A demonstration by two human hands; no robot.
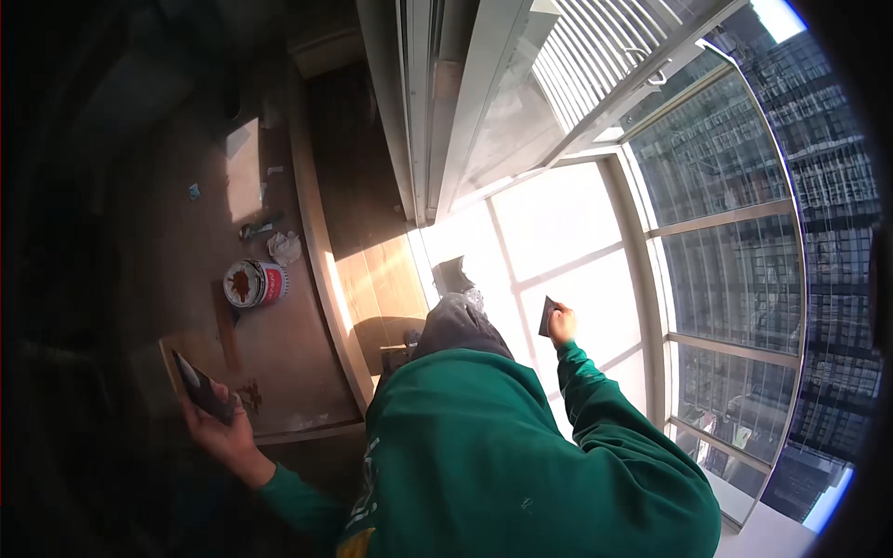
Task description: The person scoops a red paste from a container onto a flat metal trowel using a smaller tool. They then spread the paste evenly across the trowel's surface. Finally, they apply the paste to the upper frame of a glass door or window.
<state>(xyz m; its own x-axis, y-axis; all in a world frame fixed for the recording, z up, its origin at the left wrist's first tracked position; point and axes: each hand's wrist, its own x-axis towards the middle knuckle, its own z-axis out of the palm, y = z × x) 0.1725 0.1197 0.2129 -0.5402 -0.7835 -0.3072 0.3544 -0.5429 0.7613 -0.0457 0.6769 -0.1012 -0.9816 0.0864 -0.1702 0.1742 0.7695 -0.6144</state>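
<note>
My left hand (226, 439), at the lower left, is closed around a dark, flat scraper (206, 394) with a pale smear on its face. It is held above the near end of a brown board surface (307, 372). My right hand (562, 325) reaches out over the sunlit floor, gripping a putty knife (546, 314) whose dark blade tapers to a point; its handle is mostly hidden by the fingers. Nearest to the left hand, beyond it on the board, stands a red-and-white tub (270, 283) with whitish and reddish-brown matter on top.
Beside the tub lie crumpled white paper (285, 247) and a small dark object (253, 229). Reddish-brown crumbs (249, 396) dot the board. A raised wooden edge (327, 279) borders it. Tall framed windows (730, 279) run along the right; a glass door (521, 112) stands ahead.
</note>
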